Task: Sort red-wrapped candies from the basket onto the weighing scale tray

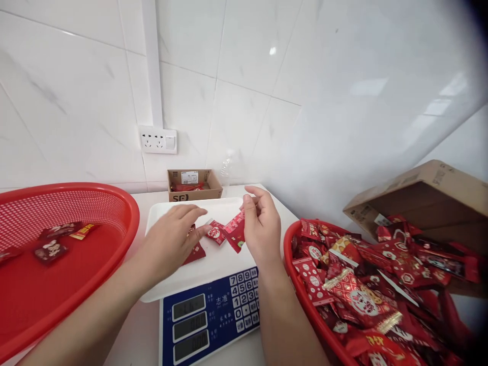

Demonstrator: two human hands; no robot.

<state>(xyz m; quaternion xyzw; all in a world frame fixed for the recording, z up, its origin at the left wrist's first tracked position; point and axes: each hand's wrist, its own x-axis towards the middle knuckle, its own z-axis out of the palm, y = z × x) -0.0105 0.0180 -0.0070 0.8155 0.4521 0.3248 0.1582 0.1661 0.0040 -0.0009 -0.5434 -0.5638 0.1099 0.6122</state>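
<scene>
A white weighing tray (224,262) sits on a digital scale with a blue keypad panel (209,320). Over the tray's left side hovers my left hand (173,239), palm down with its fingers stretched out. A dark red candy packet (196,252) lies partly hidden beneath it. My right hand (263,223) is at the tray's right side, its fingers curled round the upper end of a red and pink candy packet (235,226); the fingers' contact is partly hidden. Between the hands lies a small red packet with white print (216,233).
A red mesh basket (129,218) with a few packets stands left. On the right, a red basket (301,300) is heaped with packets, beside a tipped cardboard box (430,188). A small carton (202,194) and a clear bottle (227,168) stand by the tiled wall.
</scene>
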